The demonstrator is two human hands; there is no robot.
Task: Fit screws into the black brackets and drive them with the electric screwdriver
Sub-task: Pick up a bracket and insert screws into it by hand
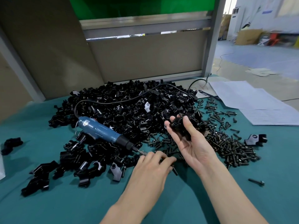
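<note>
At centre frame the right hand [189, 143] is lying palm up, its grip curling round a black bracket [179, 126]. Just below it, the left hand [152, 168] is reaching palm down among the screws [229, 147] on the green surface [80, 204]. Whether its grip is pinching one cannot be told. The electric screwdriver [100, 128] is lying left of centre on the bracket pile [126, 101].

The tabletop [97, 204] is covered in plain teal. The brackets [123, 107] and the screws [229, 146] are finished in glossy black. The screwdriver [100, 130] is coloured blue, with a black front end and a black cable [129, 99]. The paper sheets [258, 102] are white, and the panel [137, 7] is coloured bright green.
</note>
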